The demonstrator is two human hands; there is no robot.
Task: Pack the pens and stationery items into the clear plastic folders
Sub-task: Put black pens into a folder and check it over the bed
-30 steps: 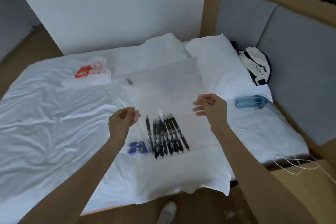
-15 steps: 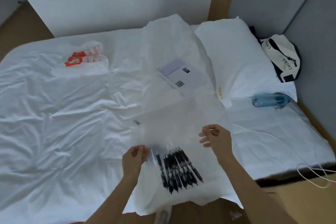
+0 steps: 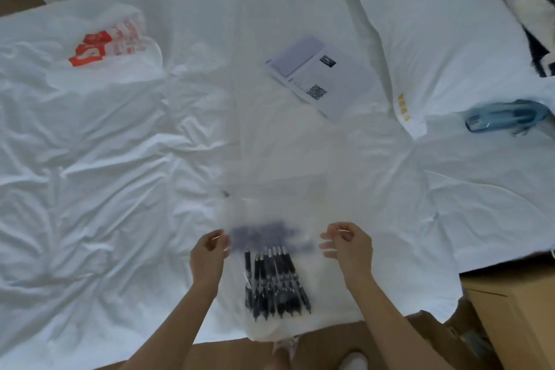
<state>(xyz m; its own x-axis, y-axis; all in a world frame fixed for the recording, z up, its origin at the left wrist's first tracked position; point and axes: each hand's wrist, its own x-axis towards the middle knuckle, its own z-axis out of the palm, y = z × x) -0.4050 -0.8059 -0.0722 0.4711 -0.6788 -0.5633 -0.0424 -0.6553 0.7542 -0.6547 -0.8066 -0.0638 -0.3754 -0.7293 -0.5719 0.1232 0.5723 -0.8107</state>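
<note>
**Two hands hold a clear folder over a bunch of pens**

A clear plastic folder [image 3: 279, 213] is held up just above the near edge of the bed [image 3: 105, 159]. It looks blurry, so its edges are hard to see. The left hand [image 3: 208, 252] pinches the folder's left side with curled fingers. The right hand [image 3: 348, 245] pinches its right side, with the thumb and first finger together and the other fingers a little spread.

Through the folder there is a blue smudge [image 3: 264, 234] between the two hands. It is too blurry to tell what it is, or if it is in the folder or under it.

Just below the hands is a bunch of dark pens [image 3: 274, 282]. They lie side by side with their tips pointing away from the person. They seem to be inside a clear wrapper, close to the bed's near edge.

Farther back on the sheet lies a white paper [image 3: 321, 78] with a square code on it. To its right is a white pillow [image 3: 435, 33]. A blue bottle [image 3: 507, 116] lies on its side past the pillow. A black and white bag [image 3: 534, 3] sits in the far right corner. On the left side of the bed is a white plastic bag [image 3: 111, 45] with red print.

A shoe [image 3: 353, 360] shows on the brown floor at the bottom.
</note>
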